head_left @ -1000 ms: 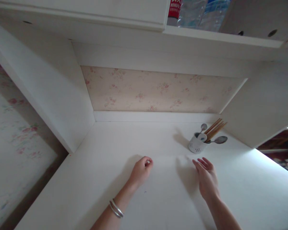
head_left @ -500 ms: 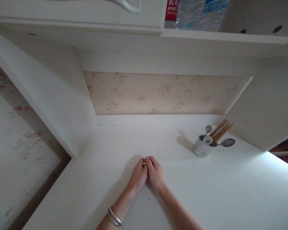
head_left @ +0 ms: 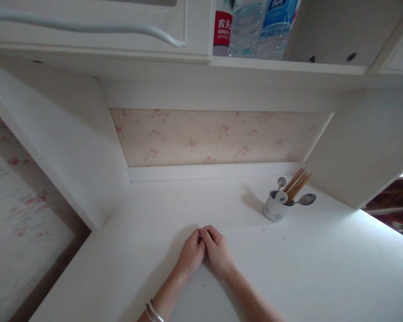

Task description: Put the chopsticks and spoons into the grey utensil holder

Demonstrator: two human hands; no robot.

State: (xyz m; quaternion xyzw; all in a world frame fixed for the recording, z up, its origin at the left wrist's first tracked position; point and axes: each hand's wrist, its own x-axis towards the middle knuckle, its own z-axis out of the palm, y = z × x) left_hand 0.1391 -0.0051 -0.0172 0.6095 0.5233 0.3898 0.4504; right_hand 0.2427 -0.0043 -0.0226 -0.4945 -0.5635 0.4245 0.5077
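Note:
My left hand [head_left: 192, 251] and my right hand [head_left: 218, 251] rest together on the white desktop [head_left: 168, 201], with curled fingers meeting at the knuckles. Both are closed, and no object shows in or between them; the palms are hidden. Silver bangles [head_left: 153, 312] circle my left wrist. To the right and further back stands a white utensil cup [head_left: 274, 211] with small holes in its side. It holds several wooden chopsticks [head_left: 297, 184], a large metal spoon [head_left: 306, 199] leaning right, a smaller metal spoon [head_left: 281, 182] and a white spoon-like piece [head_left: 281, 198]. Neither hand touches the cup.
Overhead, a white cabinet [head_left: 127, 47] with a curved handle juts out. Its open shelf holds a red-labelled bottle [head_left: 222, 31], a clear bottle [head_left: 246, 29] and a blue-labelled pack [head_left: 277, 24]. White side panels [head_left: 74, 129] stand left and right; floral wallpaper [head_left: 208, 138] covers the back.
The camera view has shifted right and tilted up slightly, so the cup and cabinet appear further left and more of the shelf shows. My hands stay together on the desktop.

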